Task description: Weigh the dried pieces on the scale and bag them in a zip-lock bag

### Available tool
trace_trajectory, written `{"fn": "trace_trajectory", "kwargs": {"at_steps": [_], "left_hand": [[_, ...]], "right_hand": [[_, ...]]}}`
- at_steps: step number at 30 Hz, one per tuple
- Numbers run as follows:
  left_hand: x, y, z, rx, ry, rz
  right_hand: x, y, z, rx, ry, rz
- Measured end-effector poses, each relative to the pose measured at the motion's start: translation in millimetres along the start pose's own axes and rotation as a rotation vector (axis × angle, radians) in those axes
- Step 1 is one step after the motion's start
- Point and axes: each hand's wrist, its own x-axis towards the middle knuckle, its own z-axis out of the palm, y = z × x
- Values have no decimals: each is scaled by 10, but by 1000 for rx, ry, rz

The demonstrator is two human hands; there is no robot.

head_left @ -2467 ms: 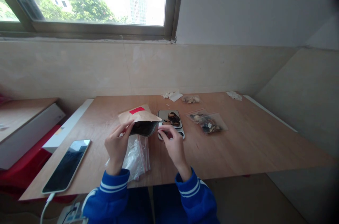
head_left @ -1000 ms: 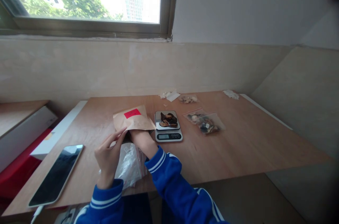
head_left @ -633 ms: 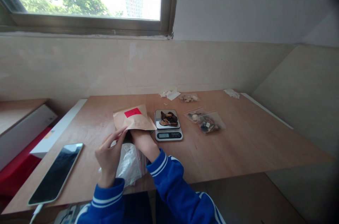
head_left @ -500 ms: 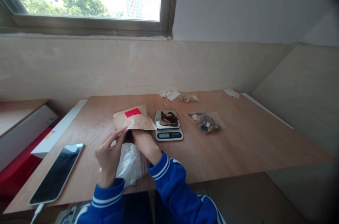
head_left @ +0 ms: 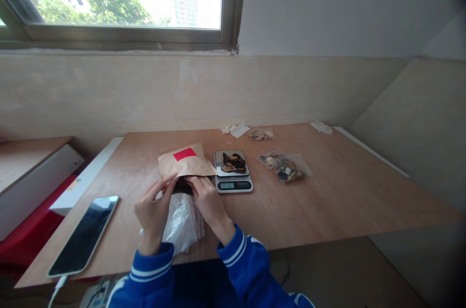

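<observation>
1. A tan kraft-paper envelope (head_left: pixel 184 165) with a red label sits over the wooden counter (head_left: pixel 320 196), long axis crosswise, directly ahead of both hands.
2. The right hand (head_left: pixel 208 201) lies nearer, its fingers (head_left: pixel 196 186) curled closely around the envelope's lower edge, holding it.
3. The left hand (head_left: pixel 153 216) reaches that edge with fingers (head_left: pixel 162 187) slightly spread; whether they grip cannot be told.
4. A silver digital scale (head_left: pixel 233 183) stands just right of the envelope.

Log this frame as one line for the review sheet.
left hand: touching kraft paper envelope | right hand: at envelope's dark opening | beside: digital scale with dark dried slices | below: plastic zip bag
</observation>
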Motion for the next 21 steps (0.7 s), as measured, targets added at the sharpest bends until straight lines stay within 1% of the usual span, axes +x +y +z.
{"fn": "trace_trajectory", "kwargs": {"at_steps": [2, 4, 8, 10, 11, 13, 16, 17, 19, 21], "left_hand": [[-2, -12, -11, -7, -16, -1], [-4, -21, -18, -17, -31, 1], [-1, -27, -28, -22, -38, 3], [2, -27, -37, -22, -40, -13], [3, -26, -42, -22, -39, -25], [5, -26, -46, -22, -30, -45], [10, -28, -39, -20, -9, -48], [13, -30, -35, -19, -6, -43], [16, -35, -30, -17, -7, -32], [15, -41, -35, -16, -10, -29]], "right_hand": [[-64, 63, 35, 71, 110, -17], [-91, 105, 50, 130, 186, -26], [-112, 92, -23, 251, 239, -48], [-155, 49, -106, 339, 265, -19], [-189, 25, -153, 386, 290, 14], [-273, -11, -248, 479, 384, 113], [-397, 20, -377, 568, 592, 304], [-428, 68, -415, 576, 651, 368], [-471, 232, -485, 562, 727, 468], [-490, 465, -547, 511, 754, 500]]}}
